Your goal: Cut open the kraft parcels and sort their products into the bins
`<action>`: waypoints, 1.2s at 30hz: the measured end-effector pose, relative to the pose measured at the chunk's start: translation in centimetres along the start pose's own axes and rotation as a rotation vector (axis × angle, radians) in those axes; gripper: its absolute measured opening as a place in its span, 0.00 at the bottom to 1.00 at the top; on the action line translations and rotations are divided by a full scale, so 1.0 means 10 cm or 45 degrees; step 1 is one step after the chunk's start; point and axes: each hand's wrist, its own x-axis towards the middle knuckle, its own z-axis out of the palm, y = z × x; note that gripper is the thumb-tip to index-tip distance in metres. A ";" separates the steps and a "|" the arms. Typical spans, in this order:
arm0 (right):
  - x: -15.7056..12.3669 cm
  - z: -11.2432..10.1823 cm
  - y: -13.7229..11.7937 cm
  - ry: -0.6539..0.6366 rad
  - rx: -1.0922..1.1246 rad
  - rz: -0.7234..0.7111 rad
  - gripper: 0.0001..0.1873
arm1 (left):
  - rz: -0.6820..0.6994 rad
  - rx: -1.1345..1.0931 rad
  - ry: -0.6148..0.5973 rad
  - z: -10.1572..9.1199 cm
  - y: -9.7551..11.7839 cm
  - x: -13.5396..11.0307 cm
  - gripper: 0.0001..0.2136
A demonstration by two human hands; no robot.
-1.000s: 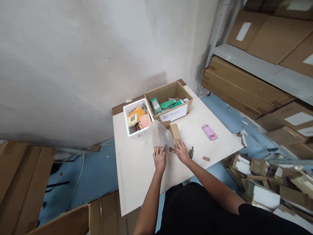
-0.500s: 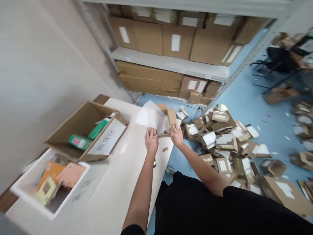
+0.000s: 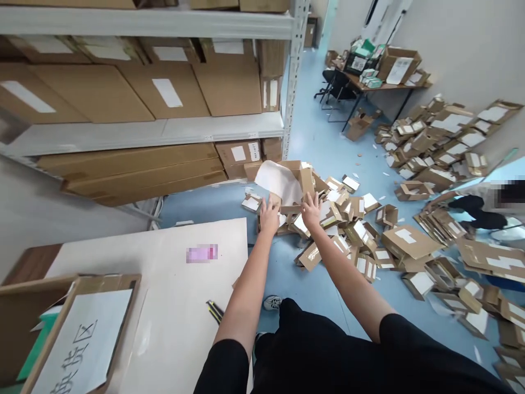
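My left hand (image 3: 269, 216) and my right hand (image 3: 311, 209) are stretched out over the floor, past the table's right edge. Between them is a small opened cardboard box (image 3: 296, 183) with a white paper sheet (image 3: 279, 182) sticking up from it. The left fingers grip its near left edge, and the right fingers look partly spread at its near right edge. Below the box lies a heap of similar empty cardboard boxes (image 3: 356, 241) on the blue floor.
A white table (image 3: 172, 306) at lower left carries a pink item (image 3: 201, 253), a dark pen-like tool (image 3: 215, 311) and a labelled cardboard bin (image 3: 77, 334). Metal shelving (image 3: 156, 131) with large cartons stands behind. More flattened boxes (image 3: 447, 137) and a desk (image 3: 369, 82) lie far right.
My view has swung right, from the table to the floor heap. Both hands carried the small box with its paper off the table and out over the pile.
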 end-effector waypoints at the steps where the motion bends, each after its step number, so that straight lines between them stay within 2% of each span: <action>1: 0.06 -0.01 0.16 0.008 -0.013 0.127 0.16 | 0.028 -0.006 -0.023 0.06 0.08 0.09 0.26; 4: 0.16 -0.01 0.51 0.016 0.002 0.396 0.30 | 0.093 -0.014 -0.058 0.15 0.20 0.17 0.30; 6: 0.14 0.03 0.60 0.002 0.030 0.424 0.36 | 0.091 -0.008 -0.067 0.14 0.17 0.09 0.31; 9: 0.04 0.11 0.48 -0.032 0.065 0.344 0.37 | -0.003 0.030 -0.107 0.05 0.02 -0.11 0.31; 12: -0.06 0.18 0.15 -0.015 0.119 0.205 0.36 | -0.080 0.070 -0.107 -0.14 -0.15 -0.32 0.31; 17: -0.13 0.19 -0.60 0.001 0.230 -0.097 0.36 | -0.173 0.119 0.056 -0.64 -0.35 -0.74 0.29; 22: -0.25 0.13 -1.50 -0.114 0.354 -0.376 0.36 | -0.315 0.194 0.257 -1.21 -0.49 -1.39 0.30; 26: -0.58 0.12 -2.27 -0.245 0.465 -0.665 0.36 | -0.521 0.287 0.410 -1.58 -0.59 -2.21 0.29; 29: -1.07 0.09 -2.86 -0.335 0.565 -0.939 0.35 | -0.739 0.347 0.523 -1.80 -0.57 -3.05 0.29; 33: -2.10 -0.03 -3.57 -0.473 0.697 -1.357 0.37 | -1.104 0.416 0.698 -1.95 -0.30 -4.41 0.28; 36: -3.12 -0.22 -3.93 -0.604 0.775 -1.670 0.38 | -1.391 0.475 0.861 -1.91 0.13 -5.53 0.28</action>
